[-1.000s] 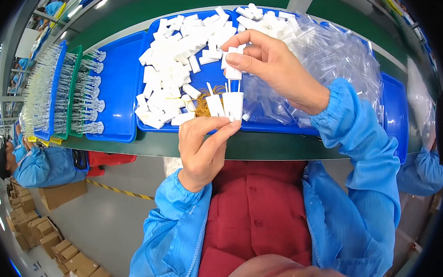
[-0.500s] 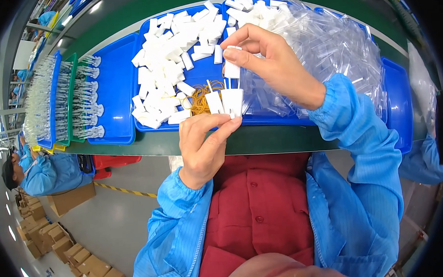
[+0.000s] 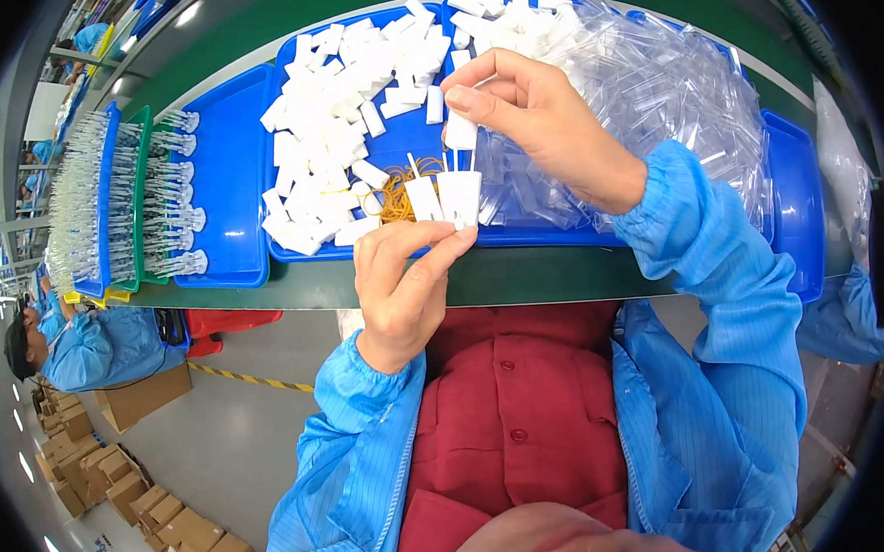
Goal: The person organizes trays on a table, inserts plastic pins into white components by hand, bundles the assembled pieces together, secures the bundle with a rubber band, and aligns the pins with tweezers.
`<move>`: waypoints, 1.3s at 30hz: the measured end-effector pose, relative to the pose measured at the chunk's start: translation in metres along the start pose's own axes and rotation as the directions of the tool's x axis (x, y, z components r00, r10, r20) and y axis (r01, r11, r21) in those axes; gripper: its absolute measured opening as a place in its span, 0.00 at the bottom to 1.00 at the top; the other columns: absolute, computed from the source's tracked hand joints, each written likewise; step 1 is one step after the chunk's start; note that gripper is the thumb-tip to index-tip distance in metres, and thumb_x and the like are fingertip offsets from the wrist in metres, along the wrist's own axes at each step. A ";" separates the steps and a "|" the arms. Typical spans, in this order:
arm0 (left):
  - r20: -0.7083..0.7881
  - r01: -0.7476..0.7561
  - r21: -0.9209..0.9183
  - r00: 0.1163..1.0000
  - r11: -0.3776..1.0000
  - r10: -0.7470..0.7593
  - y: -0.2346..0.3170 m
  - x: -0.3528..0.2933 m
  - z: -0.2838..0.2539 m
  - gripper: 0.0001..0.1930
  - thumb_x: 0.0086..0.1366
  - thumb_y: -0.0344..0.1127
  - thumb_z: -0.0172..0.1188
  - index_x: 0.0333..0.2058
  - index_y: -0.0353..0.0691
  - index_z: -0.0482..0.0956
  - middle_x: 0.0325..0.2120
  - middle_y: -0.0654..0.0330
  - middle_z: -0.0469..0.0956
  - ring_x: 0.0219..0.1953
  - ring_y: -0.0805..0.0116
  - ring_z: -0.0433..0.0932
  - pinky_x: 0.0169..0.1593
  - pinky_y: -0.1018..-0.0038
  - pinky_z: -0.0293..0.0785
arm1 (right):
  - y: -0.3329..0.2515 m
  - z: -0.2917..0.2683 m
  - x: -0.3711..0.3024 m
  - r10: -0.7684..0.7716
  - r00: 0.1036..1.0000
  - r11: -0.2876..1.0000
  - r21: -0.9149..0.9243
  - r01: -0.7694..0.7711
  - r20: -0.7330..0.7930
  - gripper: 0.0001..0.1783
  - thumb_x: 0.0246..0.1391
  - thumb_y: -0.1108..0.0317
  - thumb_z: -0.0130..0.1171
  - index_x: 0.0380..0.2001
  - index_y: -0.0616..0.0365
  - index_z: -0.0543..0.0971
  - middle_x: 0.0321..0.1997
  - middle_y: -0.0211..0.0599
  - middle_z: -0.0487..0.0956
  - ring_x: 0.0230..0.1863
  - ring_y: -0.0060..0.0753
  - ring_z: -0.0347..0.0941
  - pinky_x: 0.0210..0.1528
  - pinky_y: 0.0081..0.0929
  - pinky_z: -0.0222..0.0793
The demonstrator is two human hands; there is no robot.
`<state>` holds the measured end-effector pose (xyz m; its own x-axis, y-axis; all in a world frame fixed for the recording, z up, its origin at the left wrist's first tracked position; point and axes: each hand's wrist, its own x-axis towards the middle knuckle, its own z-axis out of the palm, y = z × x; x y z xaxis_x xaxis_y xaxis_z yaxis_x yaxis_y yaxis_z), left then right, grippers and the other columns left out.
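White pieces (image 3: 460, 197) are pinched low by the left hand (image 3: 400, 288); above their prongs (image 3: 473, 160), a block (image 3: 462, 134) is gripped at its upper end by the right hand (image 3: 544, 121).

A blocky white plastic-looking cap (image 3: 462, 133) is held just above some fanned-out, flat white pronged pieces (image 3: 461, 193), upper middle.

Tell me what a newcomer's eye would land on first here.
First, the heap of white blocks, bright against its blue tray at the upper middle. To its right spreads a glossy tangle of clear plastic pieces. In front, the left hand pinches several pronged white pieces, and the right hand holds a white block just above them.
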<state>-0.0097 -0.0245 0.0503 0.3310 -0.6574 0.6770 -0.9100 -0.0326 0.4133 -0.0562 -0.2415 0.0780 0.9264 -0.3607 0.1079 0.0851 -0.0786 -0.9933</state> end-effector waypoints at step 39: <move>-0.306 0.104 0.073 0.949 0.992 -0.077 -0.033 -0.032 -0.009 0.21 0.49 0.18 0.70 0.42 0.38 0.77 0.38 0.53 0.78 0.32 0.60 0.79 0.34 0.71 0.77 | 0.012 0.039 0.034 -0.501 0.813 0.723 -0.372 0.582 0.297 0.08 0.62 0.65 0.56 0.40 0.55 0.79 0.38 0.36 0.77 0.42 0.41 0.73 0.46 0.36 0.67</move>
<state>0.0116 0.0046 0.0202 0.4608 -0.3908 0.7968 -0.8863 -0.1557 0.4362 -0.0090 -0.2181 0.0682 0.8192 0.0218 0.5731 0.4640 -0.6126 -0.6399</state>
